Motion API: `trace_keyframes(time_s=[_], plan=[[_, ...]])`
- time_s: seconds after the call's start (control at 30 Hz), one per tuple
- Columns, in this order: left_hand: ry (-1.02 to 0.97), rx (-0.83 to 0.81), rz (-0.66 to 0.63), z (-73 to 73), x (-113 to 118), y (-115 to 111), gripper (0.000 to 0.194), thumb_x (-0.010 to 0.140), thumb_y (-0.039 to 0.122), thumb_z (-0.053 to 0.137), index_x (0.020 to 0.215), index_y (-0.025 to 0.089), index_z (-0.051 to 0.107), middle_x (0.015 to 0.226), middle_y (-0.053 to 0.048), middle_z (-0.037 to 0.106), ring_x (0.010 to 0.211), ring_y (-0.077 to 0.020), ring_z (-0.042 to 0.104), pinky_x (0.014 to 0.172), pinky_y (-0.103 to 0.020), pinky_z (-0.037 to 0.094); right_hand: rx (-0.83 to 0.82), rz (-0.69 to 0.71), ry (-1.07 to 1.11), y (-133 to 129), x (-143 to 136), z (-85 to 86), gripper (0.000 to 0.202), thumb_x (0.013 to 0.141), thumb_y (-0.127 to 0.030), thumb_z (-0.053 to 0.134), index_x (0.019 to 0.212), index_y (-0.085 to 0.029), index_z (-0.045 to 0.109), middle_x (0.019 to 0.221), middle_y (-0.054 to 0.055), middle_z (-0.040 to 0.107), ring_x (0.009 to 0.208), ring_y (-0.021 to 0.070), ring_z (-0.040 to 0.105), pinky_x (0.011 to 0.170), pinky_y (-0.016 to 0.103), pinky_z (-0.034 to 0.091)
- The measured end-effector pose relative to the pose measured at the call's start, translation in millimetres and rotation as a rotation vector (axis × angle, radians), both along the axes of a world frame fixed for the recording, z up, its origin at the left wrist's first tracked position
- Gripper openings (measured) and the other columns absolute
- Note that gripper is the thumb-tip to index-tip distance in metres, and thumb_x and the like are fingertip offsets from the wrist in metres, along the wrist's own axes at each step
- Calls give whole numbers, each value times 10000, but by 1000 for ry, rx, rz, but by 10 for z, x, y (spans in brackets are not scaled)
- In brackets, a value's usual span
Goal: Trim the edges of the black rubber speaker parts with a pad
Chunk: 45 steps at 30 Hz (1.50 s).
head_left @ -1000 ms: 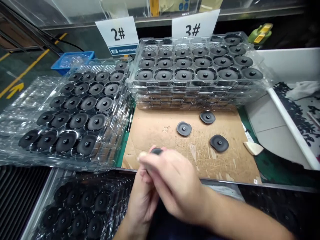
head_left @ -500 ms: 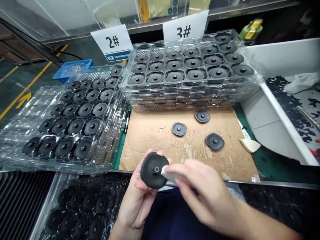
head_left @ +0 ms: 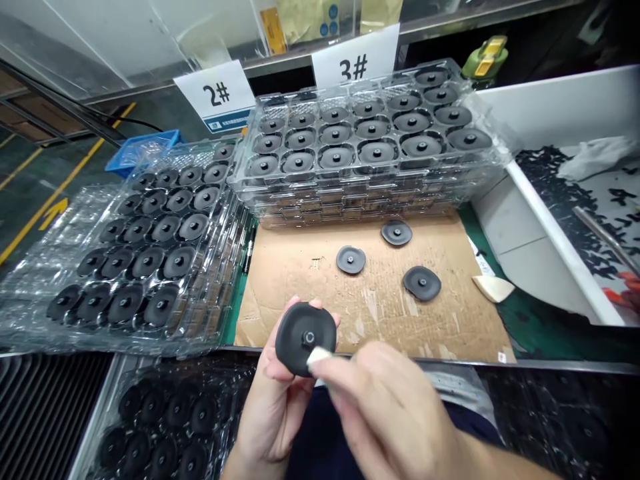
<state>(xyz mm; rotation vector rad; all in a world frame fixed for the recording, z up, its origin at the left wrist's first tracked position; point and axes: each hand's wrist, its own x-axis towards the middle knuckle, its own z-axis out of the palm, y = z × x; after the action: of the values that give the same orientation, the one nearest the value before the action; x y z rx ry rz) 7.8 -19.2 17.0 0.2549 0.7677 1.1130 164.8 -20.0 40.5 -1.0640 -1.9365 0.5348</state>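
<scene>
A black rubber-like disc (head_left: 295, 333) with a small raised hub faces up in my left hand (head_left: 280, 393), whose fingers wrap round its edge. My right hand (head_left: 400, 407) pinches a small white piece (head_left: 319, 357), and its tip touches the lower right of the disc, below the hub. Three similar discs lie on the cardboard sheet (head_left: 285, 293) beyond my hands: one near the middle (head_left: 351, 259), one farther back (head_left: 397, 233) and one to the right (head_left: 423, 283).
Stacked clear trays of discs stand at the back (head_left: 365, 180) and left (head_left: 210, 267). On the right are a cream wedge (head_left: 494, 288) and a white bin (head_left: 550, 247) with black scraps. More disc trays (head_left: 160, 427) sit low in front.
My right hand has moved the white piece from the hub's right side down to the disc's lower right. My left hand still holds the disc. The view has shifted slightly.
</scene>
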Motion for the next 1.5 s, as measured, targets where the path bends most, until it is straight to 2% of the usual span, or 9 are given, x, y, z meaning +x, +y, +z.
trace_keyframes(time_s=[0.17, 0.37, 0.53, 0.7, 0.97, 1.1, 1.27, 1.37, 1.5], plan=[[18, 10, 62, -28, -5, 3, 377, 789, 316, 583, 1166, 296, 561, 1205, -29, 601, 1107, -185, 546, 890, -224, 474, -170, -25, 26, 29, -2, -8, 265, 833, -87, 440, 1074, -128, 543, 921, 78, 622, 793, 176, 562, 715, 323, 469], [-40, -22, 49, -59, -35, 3, 449, 782, 312, 598, 1222, 311, 510, 1254, -39, 564, 1145, -234, 515, 988, -319, 407, -77, 86, 92, 48, -66, -54, 279, 826, -98, 438, 1085, -129, 539, 777, 54, 618, 663, 152, 550, 596, 280, 463], [-121, -87, 95, -118, -93, 40, 517, 744, 415, 599, 1242, 343, 481, 1223, -18, 590, 1159, -261, 497, 947, -326, 452, -429, -189, 13, 327, 90, -510, 225, 889, -202, 411, 1096, -205, 499, 1021, 33, 610, 896, 156, 581, 754, 283, 481], [-143, -135, 105, -131, -144, 80, 542, 742, 386, 610, 1258, 292, 474, 1267, -52, 553, 1186, -294, 459, 958, -342, 444, -458, -138, -104, 202, 139, -1060, 259, 897, -186, 392, 1134, -178, 495, 1003, 73, 603, 906, 191, 578, 774, 337, 482], [-120, -144, 112, -158, -206, 112, 471, 775, 297, 599, 1224, 186, 512, 1303, -108, 510, 1218, -303, 415, 963, -326, 438, -417, -50, -230, -9, 137, -1251, 353, 903, -184, 371, 1232, -186, 500, 889, 85, 602, 826, 218, 554, 734, 394, 468], [-132, -117, 67, -161, -222, 109, 446, 756, 304, 620, 1187, 216, 548, 1281, -76, 538, 1209, -292, 432, 968, -317, 434, -403, -60, -224, 233, 163, -1062, 286, 875, -198, 431, 1121, -183, 576, 885, 69, 643, 822, 214, 588, 755, 388, 478], [-93, -72, 63, -162, -157, 51, 480, 722, 299, 664, 1185, 247, 548, 1239, -71, 573, 1177, -269, 479, 966, -336, 433, -323, -116, -50, 336, -47, -314, 313, 886, -197, 440, 1193, -231, 494, 1135, 27, 594, 997, 159, 558, 850, 292, 460], [-70, -90, 10, -148, -123, 18, 471, 713, 307, 681, 1166, 250, 565, 1169, -61, 619, 1131, -235, 525, 955, -303, 436, -147, 46, 33, 234, -227, 48, 327, 862, -146, 448, 1186, -147, 496, 987, 63, 638, 881, 169, 578, 807, 305, 465], [-20, -91, 10, -87, -101, 22, 442, 678, 330, 707, 1103, 263, 605, 1123, -13, 645, 1042, -199, 584, 869, -246, 492, -230, 238, -34, 246, -333, 184, 275, 859, -118, 428, 1109, -133, 540, 884, 46, 640, 786, 144, 578, 735, 260, 475]])
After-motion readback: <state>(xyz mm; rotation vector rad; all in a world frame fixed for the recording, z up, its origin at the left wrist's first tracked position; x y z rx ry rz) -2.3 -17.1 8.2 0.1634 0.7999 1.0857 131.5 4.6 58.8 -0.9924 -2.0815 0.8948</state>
